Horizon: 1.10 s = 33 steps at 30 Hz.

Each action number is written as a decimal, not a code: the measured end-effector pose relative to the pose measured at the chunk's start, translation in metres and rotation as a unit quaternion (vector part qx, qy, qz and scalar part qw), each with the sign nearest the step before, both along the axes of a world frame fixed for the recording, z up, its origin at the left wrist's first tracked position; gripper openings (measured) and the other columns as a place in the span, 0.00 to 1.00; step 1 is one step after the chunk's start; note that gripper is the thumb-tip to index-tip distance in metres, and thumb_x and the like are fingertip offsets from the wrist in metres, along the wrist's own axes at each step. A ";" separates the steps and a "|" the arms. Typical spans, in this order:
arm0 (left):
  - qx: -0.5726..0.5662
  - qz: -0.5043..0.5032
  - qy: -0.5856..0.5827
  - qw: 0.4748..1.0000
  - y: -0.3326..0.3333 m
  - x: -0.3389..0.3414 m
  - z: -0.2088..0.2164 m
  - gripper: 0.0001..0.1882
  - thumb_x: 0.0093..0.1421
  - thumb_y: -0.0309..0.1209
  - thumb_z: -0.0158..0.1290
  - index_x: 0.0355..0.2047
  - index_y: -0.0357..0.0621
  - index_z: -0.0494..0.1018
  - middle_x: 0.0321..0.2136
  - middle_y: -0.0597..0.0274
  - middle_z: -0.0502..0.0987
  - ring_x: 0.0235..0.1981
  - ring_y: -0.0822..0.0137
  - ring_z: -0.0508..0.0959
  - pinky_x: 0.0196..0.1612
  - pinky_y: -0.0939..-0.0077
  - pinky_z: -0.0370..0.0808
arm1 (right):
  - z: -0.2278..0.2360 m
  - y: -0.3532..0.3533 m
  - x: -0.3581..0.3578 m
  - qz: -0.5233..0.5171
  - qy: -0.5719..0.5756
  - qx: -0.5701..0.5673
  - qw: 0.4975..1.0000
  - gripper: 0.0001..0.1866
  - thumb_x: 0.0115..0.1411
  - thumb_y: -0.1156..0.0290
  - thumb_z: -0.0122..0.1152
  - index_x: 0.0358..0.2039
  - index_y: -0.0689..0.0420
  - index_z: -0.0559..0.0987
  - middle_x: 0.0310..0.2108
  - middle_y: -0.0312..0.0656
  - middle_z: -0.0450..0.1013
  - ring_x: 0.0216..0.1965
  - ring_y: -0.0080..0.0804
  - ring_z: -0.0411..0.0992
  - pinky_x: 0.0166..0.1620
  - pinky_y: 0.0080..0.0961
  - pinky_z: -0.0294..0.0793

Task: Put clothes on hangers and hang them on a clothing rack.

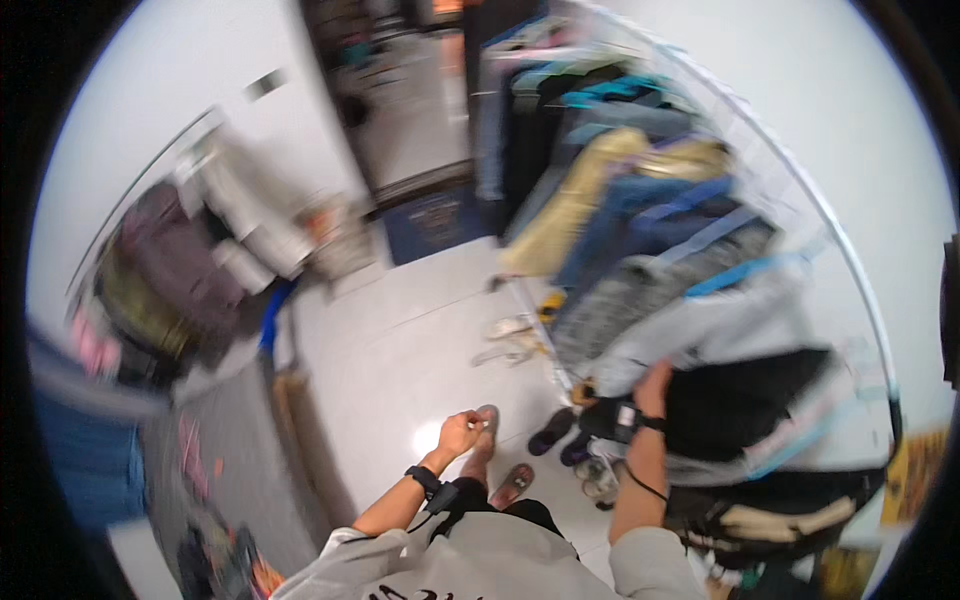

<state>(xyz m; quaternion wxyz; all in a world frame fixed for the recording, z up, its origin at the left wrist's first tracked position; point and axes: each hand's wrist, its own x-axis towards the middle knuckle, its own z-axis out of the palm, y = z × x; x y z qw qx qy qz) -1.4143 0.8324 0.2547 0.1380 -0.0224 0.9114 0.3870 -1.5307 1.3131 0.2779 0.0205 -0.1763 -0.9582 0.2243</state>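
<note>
My left hand (pixel 460 432) is in front of my body, above my feet, its fingers curled together. Whether something small is in them I cannot make out. At the clothes rack, my right hand (pixel 654 388) reaches in between a light grey garment (pixel 740 318) and a black garment (pixel 745 405). It seems to touch them, but motion blur hides how its fingers are set. Farther along, the rack (pixel 835 225) holds a dark grey garment (pixel 640 300), a yellow-beige garment (pixel 570 210) and several blue and black ones. Dark bands circle both wrists.
Several shoes (pixel 550 432) stand on the pale tiled floor (pixel 375 350) below the rack. A grey-covered bed (pixel 230 440) with scattered items is at left. Bags (pixel 175 260) hang on the left wall. A dark blue mat (pixel 432 225) lies before the doorway (pixel 410 110).
</note>
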 end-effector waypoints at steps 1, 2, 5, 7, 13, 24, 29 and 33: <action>0.004 0.050 -0.018 0.999 -0.033 0.036 0.003 0.14 0.64 0.41 0.57 0.42 0.48 0.84 0.38 0.53 0.87 0.39 0.51 0.87 0.47 0.58 0.82 | 0.003 -0.027 -0.003 -0.105 0.087 -0.365 0.921 0.30 0.68 0.69 0.51 0.68 0.69 0.64 0.65 0.62 0.66 0.66 0.58 0.64 0.71 0.47 0.59; -0.014 0.084 -0.070 0.994 -0.059 0.069 0.016 0.15 0.64 0.43 0.57 0.43 0.48 0.84 0.40 0.54 0.87 0.41 0.49 0.86 0.49 0.57 0.82 | 0.008 -0.051 -0.005 -0.228 0.225 -0.642 0.697 0.34 0.74 0.52 0.51 0.68 0.68 0.66 0.66 0.59 0.67 0.66 0.55 0.65 0.70 0.48 0.61; -0.012 0.195 -0.060 0.979 -0.131 0.136 0.022 0.17 0.64 0.43 0.56 0.44 0.47 0.85 0.41 0.53 0.87 0.42 0.48 0.86 0.51 0.56 0.81 | -0.015 -0.036 0.019 -0.268 0.256 -0.502 0.782 0.40 0.74 0.41 0.48 0.67 0.66 0.68 0.64 0.47 0.68 0.61 0.42 0.66 0.68 0.42 0.62; 0.002 0.263 -0.072 0.962 -0.188 0.196 0.020 0.18 0.64 0.44 0.55 0.44 0.45 0.85 0.41 0.51 0.87 0.45 0.48 0.85 0.52 0.55 0.80 | -0.048 -0.068 0.052 -0.204 0.252 -0.532 0.782 0.39 0.75 0.45 0.46 0.69 0.68 0.65 0.70 0.53 0.62 0.69 0.47 0.62 0.71 0.45 0.58; 0.066 0.514 0.001 0.855 -0.298 0.370 -0.006 0.15 0.62 0.41 0.56 0.38 0.44 0.85 0.37 0.50 0.86 0.40 0.47 0.86 0.45 0.54 0.80 | -0.045 -0.293 0.171 -0.039 -0.064 -0.452 0.889 0.23 0.71 0.47 0.52 0.55 0.51 0.70 0.45 0.37 0.69 0.38 0.28 0.68 0.34 0.27 0.66; 0.136 0.704 0.016 0.697 -0.437 0.638 0.025 0.14 0.62 0.39 0.57 0.40 0.44 0.84 0.35 0.53 0.87 0.37 0.56 0.87 0.42 0.61 0.80 | -0.022 -0.734 0.374 0.414 -0.345 -0.346 0.768 0.38 0.70 0.48 0.58 0.74 0.52 0.61 0.67 0.45 0.67 0.68 0.42 0.65 0.61 0.50 0.69; 0.183 0.813 0.062 0.549 -0.467 0.751 -0.034 0.13 0.63 0.38 0.57 0.41 0.46 0.84 0.32 0.60 0.87 0.30 0.67 0.87 0.37 0.69 0.79 | 0.034 -0.932 0.443 0.596 -0.355 -0.302 0.654 0.37 0.71 0.47 0.60 0.72 0.53 0.65 0.65 0.46 0.69 0.63 0.38 0.67 0.62 0.44 0.69; 0.201 0.858 0.117 0.457 -0.478 0.794 -0.050 0.13 0.65 0.36 0.57 0.42 0.40 0.82 0.32 0.58 0.87 0.28 0.68 0.86 0.35 0.71 0.80 | 0.018 -1.049 0.482 0.656 -0.381 -0.253 0.600 0.35 0.71 0.49 0.61 0.71 0.53 0.67 0.63 0.44 0.72 0.63 0.35 0.68 0.62 0.40 0.69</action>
